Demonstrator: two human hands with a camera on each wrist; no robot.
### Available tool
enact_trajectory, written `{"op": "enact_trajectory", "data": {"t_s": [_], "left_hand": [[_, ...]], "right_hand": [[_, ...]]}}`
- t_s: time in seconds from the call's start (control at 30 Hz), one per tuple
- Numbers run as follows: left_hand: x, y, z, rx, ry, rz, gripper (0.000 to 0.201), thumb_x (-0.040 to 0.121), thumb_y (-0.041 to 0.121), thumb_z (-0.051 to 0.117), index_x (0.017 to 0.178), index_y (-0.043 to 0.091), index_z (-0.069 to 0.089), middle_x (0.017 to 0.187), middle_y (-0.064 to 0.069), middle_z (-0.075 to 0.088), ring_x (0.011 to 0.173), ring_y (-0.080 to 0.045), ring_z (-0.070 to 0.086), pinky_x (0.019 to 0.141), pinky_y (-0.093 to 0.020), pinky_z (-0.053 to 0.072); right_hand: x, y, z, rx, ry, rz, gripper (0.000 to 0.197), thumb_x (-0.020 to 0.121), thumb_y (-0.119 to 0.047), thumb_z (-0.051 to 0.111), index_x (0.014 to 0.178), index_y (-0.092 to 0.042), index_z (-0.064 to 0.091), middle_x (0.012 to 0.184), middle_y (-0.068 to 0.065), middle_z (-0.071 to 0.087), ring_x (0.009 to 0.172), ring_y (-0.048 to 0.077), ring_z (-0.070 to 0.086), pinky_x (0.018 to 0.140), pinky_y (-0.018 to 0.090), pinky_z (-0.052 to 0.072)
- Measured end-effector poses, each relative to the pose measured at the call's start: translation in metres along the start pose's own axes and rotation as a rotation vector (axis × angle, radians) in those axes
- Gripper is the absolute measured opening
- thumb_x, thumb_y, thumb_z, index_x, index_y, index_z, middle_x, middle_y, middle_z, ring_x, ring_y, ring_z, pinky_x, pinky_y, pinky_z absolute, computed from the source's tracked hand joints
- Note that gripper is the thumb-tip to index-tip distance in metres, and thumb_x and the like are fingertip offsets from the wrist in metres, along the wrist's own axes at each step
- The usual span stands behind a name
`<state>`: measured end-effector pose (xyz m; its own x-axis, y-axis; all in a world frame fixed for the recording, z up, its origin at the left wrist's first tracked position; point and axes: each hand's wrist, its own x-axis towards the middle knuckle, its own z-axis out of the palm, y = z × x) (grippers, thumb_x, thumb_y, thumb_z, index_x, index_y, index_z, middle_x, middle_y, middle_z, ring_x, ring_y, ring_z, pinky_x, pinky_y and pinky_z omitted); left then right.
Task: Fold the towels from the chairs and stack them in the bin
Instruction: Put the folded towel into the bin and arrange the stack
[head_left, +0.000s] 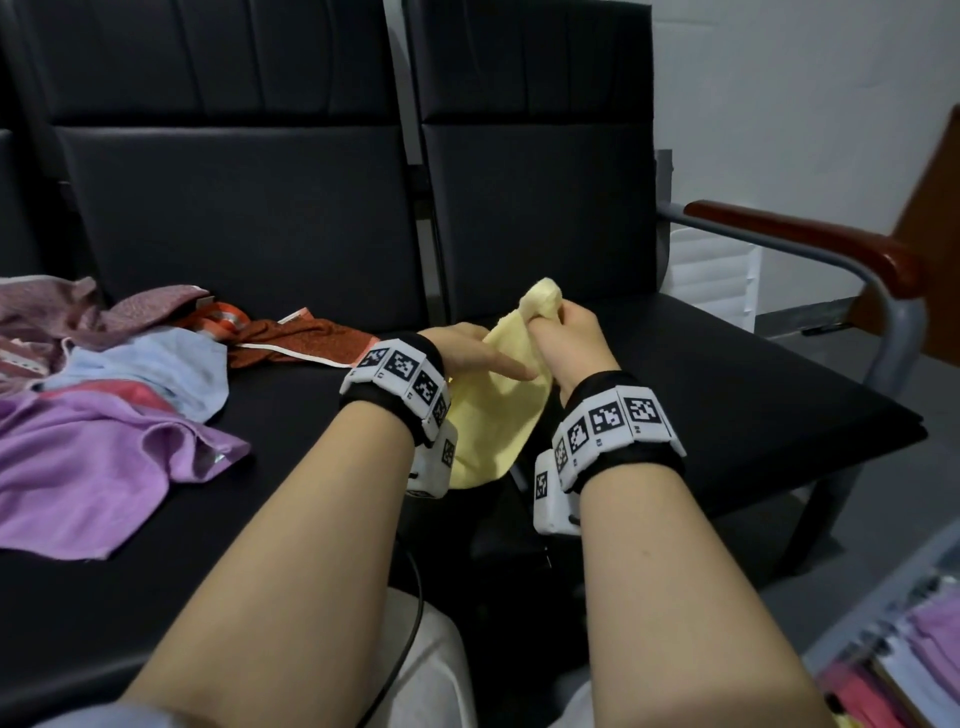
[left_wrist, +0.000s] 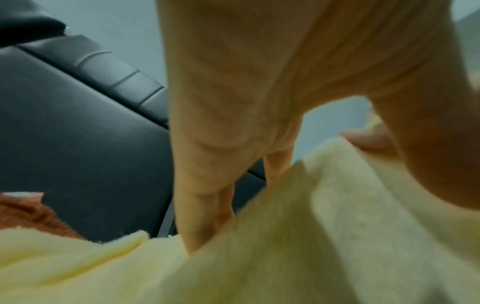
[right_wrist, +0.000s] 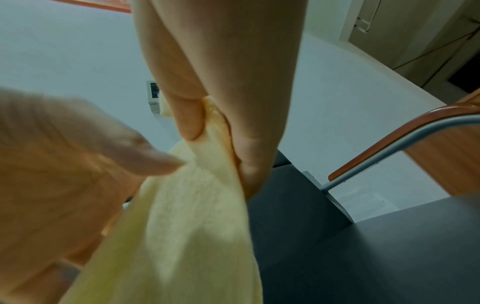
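I hold a pale yellow towel (head_left: 498, 415) up over the gap between two black chairs. My right hand (head_left: 558, 317) pinches its bunched top corner between thumb and fingers, as the right wrist view (right_wrist: 207, 127) shows up close. Just to the left, my left hand (head_left: 483, 358) has its thumb lying on the front of the cloth and its fingers behind it. In the left wrist view those fingers (left_wrist: 207, 205) run down behind the towel (left_wrist: 285, 257). The rest of the towel (right_wrist: 187, 226) hangs loose between my wrists.
On the left chair seat lies a heap of unfolded towels: purple (head_left: 88, 467), light blue (head_left: 156, 374), rust (head_left: 301, 338) and others. The right chair seat (head_left: 727, 395) is bare, with a wooden armrest (head_left: 805, 239) at its side. A bin (head_left: 857, 618) with folded towels stands bottom right.
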<state>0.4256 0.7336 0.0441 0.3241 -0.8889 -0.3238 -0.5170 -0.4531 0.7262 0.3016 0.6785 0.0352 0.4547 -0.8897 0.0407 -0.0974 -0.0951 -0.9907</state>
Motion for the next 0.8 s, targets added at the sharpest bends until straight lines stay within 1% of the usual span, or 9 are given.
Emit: {"op": "enact_trajectory", "data": {"t_s": [0.03, 0.1, 0.17, 0.27, 0.33, 0.47, 0.63, 0.73, 0.8], "left_hand": [[0.001, 0.000, 0.001, 0.006, 0.017, 0.008, 0.075, 0.057, 0.059, 0.079, 0.120, 0.024, 0.060, 0.113, -0.001, 0.067, 0.105, -0.024, 0.063, 0.096, -0.045, 0.049], [0.005, 0.001, 0.003, -0.036, 0.035, 0.036, 0.048, 0.086, 0.050, 0.062, 0.119, 0.015, 0.061, 0.115, -0.008, 0.067, 0.106, -0.027, 0.063, 0.097, -0.045, 0.049], [0.006, 0.000, 0.005, -0.115, 0.065, 0.044, 0.043, 0.097, 0.045, 0.046, 0.122, 0.012, 0.059, 0.121, -0.013, 0.064, 0.110, -0.030, 0.061, 0.099, -0.048, 0.047], [0.005, 0.001, 0.005, -0.244, 0.079, 0.055, 0.053, 0.097, 0.051, 0.038, 0.128, 0.012, 0.054, 0.125, -0.014, 0.060, 0.116, -0.033, 0.057, 0.102, -0.052, 0.044], [0.002, 0.004, 0.002, -0.364, 0.110, 0.093, 0.051, 0.098, 0.050, 0.038, 0.128, 0.011, 0.054, 0.125, -0.013, 0.061, 0.116, -0.031, 0.057, 0.103, -0.051, 0.042], [-0.002, 0.011, -0.006, -0.692, 0.142, 0.232, 0.051, 0.102, 0.042, 0.032, 0.133, 0.005, 0.049, 0.125, -0.018, 0.060, 0.113, -0.032, 0.060, 0.096, -0.045, 0.048], [-0.008, 0.020, -0.011, -0.945, 0.188, 0.321, 0.055, 0.101, 0.049, 0.029, 0.134, 0.010, 0.049, 0.126, -0.014, 0.061, 0.114, -0.027, 0.061, 0.094, -0.043, 0.050], [-0.013, 0.025, -0.015, -1.061, 0.170, 0.350, 0.060, 0.100, 0.053, 0.027, 0.135, 0.010, 0.049, 0.127, -0.015, 0.060, 0.117, -0.029, 0.058, 0.095, -0.045, 0.048], [-0.014, 0.028, -0.015, -1.064, 0.148, 0.363, 0.060, 0.100, 0.053, 0.024, 0.136, 0.012, 0.048, 0.129, -0.015, 0.059, 0.114, -0.027, 0.059, 0.086, -0.042, 0.052]], "right_hand": [[-0.001, -0.001, 0.000, 0.030, -0.007, -0.010, 0.017, 0.087, -0.015, 0.053, 0.096, -0.019, 0.067, 0.101, 0.007, 0.070, 0.096, 0.024, 0.066, 0.091, 0.046, 0.053], [-0.002, -0.003, 0.001, 0.075, -0.025, -0.046, 0.011, 0.090, -0.020, 0.058, 0.099, -0.024, 0.064, 0.105, 0.004, 0.067, 0.100, 0.021, 0.064, 0.095, 0.046, 0.051], [-0.003, -0.003, 0.000, 0.111, -0.049, -0.076, 0.023, 0.088, -0.031, 0.066, 0.110, -0.029, 0.059, 0.113, 0.001, 0.063, 0.105, 0.019, 0.061, 0.097, 0.044, 0.050], [-0.001, -0.002, -0.002, 0.149, -0.076, -0.070, 0.056, 0.083, -0.034, 0.073, 0.132, -0.027, 0.047, 0.123, 0.001, 0.061, 0.111, 0.018, 0.060, 0.100, 0.041, 0.048], [-0.001, -0.002, -0.004, 0.149, -0.066, -0.039, 0.065, 0.083, -0.034, 0.072, 0.139, -0.026, 0.041, 0.126, 0.001, 0.059, 0.113, 0.018, 0.058, 0.100, 0.041, 0.047], [0.001, 0.004, -0.008, 0.133, -0.006, 0.071, 0.071, 0.081, -0.048, 0.070, 0.141, -0.025, 0.040, 0.134, 0.002, 0.051, 0.113, 0.019, 0.055, 0.098, 0.043, 0.049], [0.000, 0.013, -0.017, 0.043, 0.002, 0.167, 0.092, 0.072, -0.064, 0.070, 0.145, -0.020, 0.035, 0.133, 0.004, 0.053, 0.114, 0.024, 0.057, 0.097, 0.042, 0.048], [-0.002, 0.019, -0.015, 0.003, -0.065, 0.190, 0.116, 0.047, -0.076, 0.077, 0.143, -0.022, 0.040, 0.129, 0.002, 0.060, 0.110, 0.024, 0.062, 0.098, 0.044, 0.049], [0.004, 0.026, -0.015, -0.028, -0.106, 0.210, 0.128, 0.026, -0.079, 0.080, 0.136, -0.021, 0.050, 0.119, 0.003, 0.066, 0.105, 0.025, 0.065, 0.096, 0.045, 0.051]]}}
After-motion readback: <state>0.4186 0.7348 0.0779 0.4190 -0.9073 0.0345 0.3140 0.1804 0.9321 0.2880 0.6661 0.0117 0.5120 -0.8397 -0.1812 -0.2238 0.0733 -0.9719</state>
